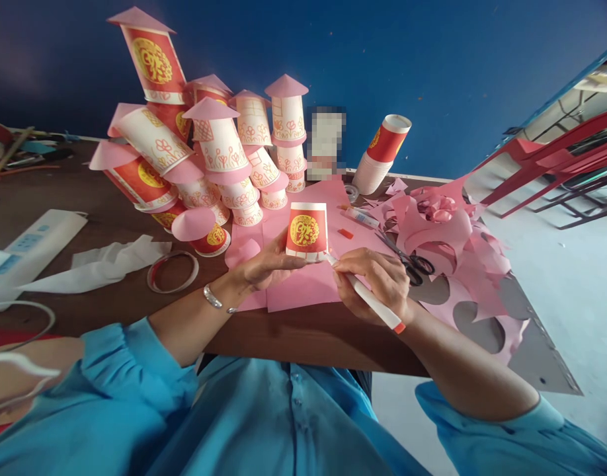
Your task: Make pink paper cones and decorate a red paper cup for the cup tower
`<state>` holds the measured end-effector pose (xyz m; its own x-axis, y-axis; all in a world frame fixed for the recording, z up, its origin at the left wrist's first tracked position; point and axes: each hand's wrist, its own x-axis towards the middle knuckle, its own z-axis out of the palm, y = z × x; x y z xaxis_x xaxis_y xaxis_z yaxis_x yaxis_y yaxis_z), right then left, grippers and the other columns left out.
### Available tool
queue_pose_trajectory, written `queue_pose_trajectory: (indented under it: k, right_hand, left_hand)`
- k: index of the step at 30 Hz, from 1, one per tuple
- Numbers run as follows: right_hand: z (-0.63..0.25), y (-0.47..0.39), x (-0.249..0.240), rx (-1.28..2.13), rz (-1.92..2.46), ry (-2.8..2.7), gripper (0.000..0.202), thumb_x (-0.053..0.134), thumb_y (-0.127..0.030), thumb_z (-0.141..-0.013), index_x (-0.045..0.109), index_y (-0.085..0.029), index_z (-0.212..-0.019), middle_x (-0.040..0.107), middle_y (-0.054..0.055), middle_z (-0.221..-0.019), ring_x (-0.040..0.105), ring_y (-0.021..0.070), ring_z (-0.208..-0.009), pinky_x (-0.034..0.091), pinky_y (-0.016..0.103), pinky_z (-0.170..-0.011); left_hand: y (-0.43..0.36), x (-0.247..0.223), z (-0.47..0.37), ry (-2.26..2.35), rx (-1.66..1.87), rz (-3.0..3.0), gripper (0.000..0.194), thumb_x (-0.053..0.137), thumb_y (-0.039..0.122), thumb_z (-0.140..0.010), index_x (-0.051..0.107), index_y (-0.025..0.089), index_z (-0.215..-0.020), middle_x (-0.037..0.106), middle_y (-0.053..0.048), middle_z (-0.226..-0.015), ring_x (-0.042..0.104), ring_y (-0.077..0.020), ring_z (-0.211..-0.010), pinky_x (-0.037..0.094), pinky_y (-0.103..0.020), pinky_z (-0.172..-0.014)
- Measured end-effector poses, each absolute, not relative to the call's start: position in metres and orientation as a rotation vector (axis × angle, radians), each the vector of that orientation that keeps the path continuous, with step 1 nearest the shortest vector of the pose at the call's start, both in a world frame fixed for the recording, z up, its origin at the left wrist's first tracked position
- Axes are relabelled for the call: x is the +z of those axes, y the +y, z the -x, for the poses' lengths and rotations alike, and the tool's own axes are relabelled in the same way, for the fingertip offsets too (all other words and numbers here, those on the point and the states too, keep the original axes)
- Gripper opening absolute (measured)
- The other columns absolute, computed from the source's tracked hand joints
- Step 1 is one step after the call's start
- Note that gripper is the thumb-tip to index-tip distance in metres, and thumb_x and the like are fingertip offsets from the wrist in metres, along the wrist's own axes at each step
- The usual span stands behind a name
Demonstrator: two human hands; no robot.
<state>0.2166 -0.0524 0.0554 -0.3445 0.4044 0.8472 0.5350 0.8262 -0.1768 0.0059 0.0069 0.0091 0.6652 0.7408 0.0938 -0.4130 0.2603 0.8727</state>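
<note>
A red and white paper cup (307, 231) with a round gold emblem rests in my left hand (270, 266), whose fingers curl round its side and lower edge. In my right hand (375, 281) is a white marker (375, 301) with a red end. Its tip meets the cup's lower right edge, where short marks show on the white band. Beneath both hands lie sheets of pink paper (301, 291). Just right of the cup sits a small red cap (346, 233), with a glue stick (362, 216) beyond it. Scissors (417, 264) lie past my right hand.
Stacked cups with pink cone roofs (219, 142) stand at the back left. A leaning cup stack (377, 158) is near the blue wall. Pink paper scraps (447, 231) cover the right side. A tape roll (172, 272) and white plastic wrap (105, 264) lie left. Red chairs (556, 155) stand beyond.
</note>
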Motion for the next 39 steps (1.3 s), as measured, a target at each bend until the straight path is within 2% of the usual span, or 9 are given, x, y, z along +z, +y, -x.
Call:
queue_pose_trajectory:
  k: [5,8,12,17,23,30,36,39]
  right_hand:
    - [-0.218,-0.05,0.053,-0.189,0.693,-1.971,0.018,0.065,-0.011,-0.091,0.062,-0.021,-0.105,0.075,0.004,-0.083,0.075,0.0189,-0.073,0.064,0.031,-0.065]
    - [-0.218,-0.05,0.053,-0.183,0.697,-1.983,0.02,0.066,-0.011,-0.09,0.063,-0.02,-0.108,0.076,0.005,-0.085,0.076,0.0198,-0.075,0.065,0.032,-0.066]
    - [-0.216,-0.051,0.052,-0.157,0.682,-2.013,0.021,0.066,-0.01,-0.09,0.063,-0.021,-0.109,0.076,0.004,-0.084,0.076,0.0203,-0.077,0.065,0.032,-0.068]
    - [-0.214,-0.051,0.052,-0.175,0.64,-2.023,0.019,0.066,-0.011,-0.092,0.061,-0.02,-0.107,0.076,0.005,-0.084,0.076,0.0204,-0.076,0.065,0.032,-0.066]
    - [-0.213,-0.055,0.056,-0.14,0.664,-2.004,0.017,0.063,-0.008,-0.091,0.06,-0.022,-0.101,0.071,0.0,-0.074,0.071,0.0157,-0.062,0.06,0.027,-0.057]
    - [-0.212,-0.056,0.055,-0.144,0.668,-2.034,0.014,0.063,-0.007,-0.091,0.059,-0.019,-0.097,0.073,0.003,-0.074,0.072,0.0154,-0.061,0.058,0.026,-0.054]
    - [-0.214,-0.056,0.054,-0.158,0.665,-2.059,0.015,0.062,-0.007,-0.091,0.059,-0.019,-0.099,0.073,0.001,-0.074,0.074,0.0154,-0.064,0.059,0.026,-0.056]
    - [-0.214,-0.056,0.055,-0.164,0.668,-2.054,0.015,0.062,-0.007,-0.092,0.059,-0.02,-0.1,0.073,0.001,-0.075,0.073,0.0153,-0.063,0.06,0.026,-0.055]
  left_hand:
    - [0.011,0.009,-0.009,0.331,0.815,-1.041,0.058,0.08,0.024,-0.082,0.062,0.032,-0.137,0.076,-0.006,-0.122,0.065,-0.0298,-0.128,0.05,-0.045,-0.108]
    - [0.012,0.008,-0.009,0.327,0.801,-1.031,0.055,0.078,0.025,-0.084,0.062,0.034,-0.136,0.076,-0.005,-0.121,0.066,-0.0284,-0.127,0.052,-0.042,-0.105]
    - [0.009,0.011,-0.009,0.337,0.78,-1.044,0.062,0.081,0.024,-0.082,0.06,0.031,-0.139,0.074,-0.007,-0.126,0.067,-0.0296,-0.124,0.051,-0.045,-0.107]
    - [0.004,0.015,-0.009,0.432,0.761,-1.072,0.071,0.086,0.026,-0.078,0.057,0.029,-0.143,0.074,-0.009,-0.126,0.068,-0.0311,-0.122,0.051,-0.045,-0.104]
    - [0.006,0.017,-0.01,0.396,0.79,-1.105,0.062,0.083,0.024,-0.081,0.06,0.027,-0.139,0.075,-0.008,-0.122,0.067,-0.0295,-0.122,0.05,-0.044,-0.106]
    - [0.006,0.017,-0.011,0.379,0.785,-1.108,0.055,0.079,0.02,-0.085,0.062,0.027,-0.137,0.075,-0.008,-0.122,0.069,-0.0271,-0.119,0.051,-0.043,-0.106]
    - [0.006,0.017,-0.011,0.403,0.773,-1.088,0.062,0.08,0.02,-0.083,0.059,0.028,-0.141,0.074,-0.008,-0.127,0.068,-0.0275,-0.122,0.052,-0.041,-0.105]
    - [0.006,0.018,-0.011,0.407,0.782,-1.084,0.066,0.082,0.02,-0.081,0.058,0.027,-0.142,0.075,-0.008,-0.122,0.07,-0.0279,-0.118,0.054,-0.04,-0.102]
